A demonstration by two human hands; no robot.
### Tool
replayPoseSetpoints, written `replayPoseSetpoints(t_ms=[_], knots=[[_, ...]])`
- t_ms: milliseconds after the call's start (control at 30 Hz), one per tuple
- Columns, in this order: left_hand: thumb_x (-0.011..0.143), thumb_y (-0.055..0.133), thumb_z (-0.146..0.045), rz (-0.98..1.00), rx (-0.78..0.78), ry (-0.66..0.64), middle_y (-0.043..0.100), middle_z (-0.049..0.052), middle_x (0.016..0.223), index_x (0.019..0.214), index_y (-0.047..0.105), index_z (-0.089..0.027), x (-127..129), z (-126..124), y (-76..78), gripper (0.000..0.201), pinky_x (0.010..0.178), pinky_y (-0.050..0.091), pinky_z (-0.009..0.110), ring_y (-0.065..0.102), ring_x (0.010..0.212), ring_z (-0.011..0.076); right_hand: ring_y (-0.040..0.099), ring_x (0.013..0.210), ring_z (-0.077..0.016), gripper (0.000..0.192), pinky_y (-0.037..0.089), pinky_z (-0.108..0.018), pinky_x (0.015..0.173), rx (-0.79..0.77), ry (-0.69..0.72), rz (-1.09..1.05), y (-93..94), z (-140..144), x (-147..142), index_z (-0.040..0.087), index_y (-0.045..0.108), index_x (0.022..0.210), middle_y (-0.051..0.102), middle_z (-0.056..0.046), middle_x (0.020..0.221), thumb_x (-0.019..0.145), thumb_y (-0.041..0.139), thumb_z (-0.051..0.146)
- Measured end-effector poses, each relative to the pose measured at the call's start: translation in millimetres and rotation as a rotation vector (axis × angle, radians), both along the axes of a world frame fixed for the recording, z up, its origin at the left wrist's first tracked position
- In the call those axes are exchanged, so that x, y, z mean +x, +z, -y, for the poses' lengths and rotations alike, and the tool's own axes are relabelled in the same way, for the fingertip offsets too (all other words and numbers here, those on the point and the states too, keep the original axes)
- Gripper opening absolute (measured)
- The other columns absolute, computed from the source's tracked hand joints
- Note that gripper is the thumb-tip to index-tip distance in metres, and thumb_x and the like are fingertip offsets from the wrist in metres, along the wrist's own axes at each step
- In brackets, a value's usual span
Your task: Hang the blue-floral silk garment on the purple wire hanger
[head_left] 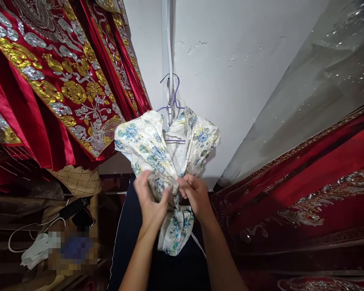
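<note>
At near centre, below the neckline, pinches the front of a floral blouse (154,151) between thumb and fingers of the right hand (198,198), seemingly to hold the meeting edges together. Just left, spreads the left hand (152,207), thumb apart from fingers, over the waist; cannot tell how firmly. Farther up, rests the shoulders on a purple hanger (174,102), likely for shape and for freeing both hands; cannot tell the hook's support. Farther still, faces a white wall (224,93), with ornate red cloth (75,91) to left and right.
</note>
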State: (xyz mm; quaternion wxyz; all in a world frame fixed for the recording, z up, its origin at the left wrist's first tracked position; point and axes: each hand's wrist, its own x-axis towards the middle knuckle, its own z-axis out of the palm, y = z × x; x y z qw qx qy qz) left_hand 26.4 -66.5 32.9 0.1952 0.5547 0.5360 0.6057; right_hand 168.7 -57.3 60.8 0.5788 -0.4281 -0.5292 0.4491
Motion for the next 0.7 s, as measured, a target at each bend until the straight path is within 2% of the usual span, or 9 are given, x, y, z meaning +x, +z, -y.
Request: replayPoseSetpoints(t_ms=[100, 167, 267, 333, 400, 467, 533, 600, 700], knots=[[0.093, 0.059, -0.032, -0.037, -0.104, -0.291, 0.068, 0.006, 0.109, 0.113, 0.066, -0.028, 13, -4, 4.2, 0.021, 0.095, 0.051, 0.035, 0.066, 0.105, 0.0237, 0.041, 0.046, -0.009, 0.036, 0.031, -0.025, 0.049, -0.026, 0.029, 0.004, -1.5, 5, -7, 0.019, 0.055, 0.062, 0.048, 0.004, 0.049, 0.088, 0.068, 0.041], [0.095, 0.056, -0.032, -0.005, -0.084, -0.3, 0.066, 0.004, 0.088, 0.093, 0.068, -0.024, 18, -8, 1.1, 0.014, 0.08, 0.052, 0.032, 0.065, 0.085, 0.0199, 0.041, 0.043, -0.0083, 0.034, 0.03, -0.024, 0.046, -0.065, 0.031, -0.01, -3.8, 6, -9, 0.018, 0.06, 0.065, 0.052, 0.003, 0.048, 0.088, 0.068, 0.042], [0.093, 0.059, -0.032, -0.025, -0.041, -0.272, 0.06, 0.002, 0.079, 0.083, 0.066, -0.021, 17, -12, -10.3, 0.017, 0.071, 0.047, 0.027, 0.058, 0.074, 0.0159, 0.037, 0.039, -0.0067, 0.033, 0.027, -0.022, 0.042, -0.124, -0.006, -0.077, 6.7, -6, -3, 0.017, 0.062, 0.067, 0.053, 0.003, 0.047, 0.088, 0.066, 0.043], [0.092, 0.061, -0.031, -0.044, -0.062, -0.276, 0.057, 0.001, 0.076, 0.082, 0.066, -0.019, 16, -13, -20.8, 0.016, 0.066, 0.044, 0.025, 0.053, 0.069, 0.0136, 0.034, 0.038, -0.0058, 0.028, 0.024, -0.021, 0.04, -0.087, -0.079, -0.16, 33.1, -26, 5, 0.017, 0.061, 0.069, 0.048, 0.005, 0.044, 0.088, 0.065, 0.038], [0.091, 0.062, -0.031, 0.002, -0.121, -0.293, 0.054, 0.0, 0.073, 0.081, 0.065, -0.018, 18, -13, -31.0, 0.017, 0.06, 0.041, 0.023, 0.048, 0.064, 0.0116, 0.031, 0.037, -0.0054, 0.022, 0.022, -0.02, 0.039, 0.026, -0.134, -0.189, 73.4, -48, 16, 0.018, 0.06, 0.072, 0.045, 0.007, 0.043, 0.088, 0.063, 0.033], [0.089, 0.065, -0.033, 0.112, -0.184, -0.298, 0.05, -0.001, 0.069, 0.082, 0.065, -0.017, 22, -11, -37.7, 0.018, 0.055, 0.039, 0.022, 0.045, 0.058, 0.0102, 0.037, 0.041, -0.0058, 0.022, 0.024, -0.02, 0.04, 0.128, -0.111, -0.053, 113.8, -65, 29, 0.018, 0.059, 0.07, 0.051, 0.005, 0.048, 0.088, 0.062, 0.03], [0.087, 0.068, -0.036, 0.214, -0.203, -0.296, 0.05, -0.002, 0.068, 0.089, 0.066, -0.017, 29, -8, -38.8, 0.02, 0.055, 0.04, 0.022, 0.047, 0.057, 0.0099, 0.041, 0.045, -0.0062, 0.024, 0.029, -0.02, 0.042, 0.21, -0.026, 0.166, 135.7, -70, 36, 0.017, 0.06, 0.068, 0.055, 0.002, 0.054, 0.088, 0.064, 0.03], [0.087, 0.07, -0.037, 0.255, -0.167, -0.298, 0.055, 0.0, 0.071, 0.097, 0.067, -0.017, 34, -4, -34.8, 0.023, 0.061, 0.045, 0.022, 0.053, 0.063, 0.0115, 0.046, 0.05, -0.0077, 0.022, 0.033, -0.02, 0.045, 0.216, 0.086, 0.349, 127.3, -61, 36, 0.018, 0.064, 0.075, 0.058, 0.001, 0.062, 0.088, 0.066, 0.035], [0.09, 0.068, -0.036, 0.224, -0.104, -0.33, 0.064, 0.004, 0.082, 0.105, 0.067, -0.018, 36, 3, -26.7, 0.023, 0.073, 0.051, 0.026, 0.062, 0.076, 0.0155, 0.048, 0.056, -0.0098, 0.018, 0.039, -0.022, 0.05, 0.139, 0.095, 0.46, 66.3, -37, 26, 0.02, 0.066, 0.089, 0.058, 0.002, 0.07, 0.081, 0.073, 0.034]])
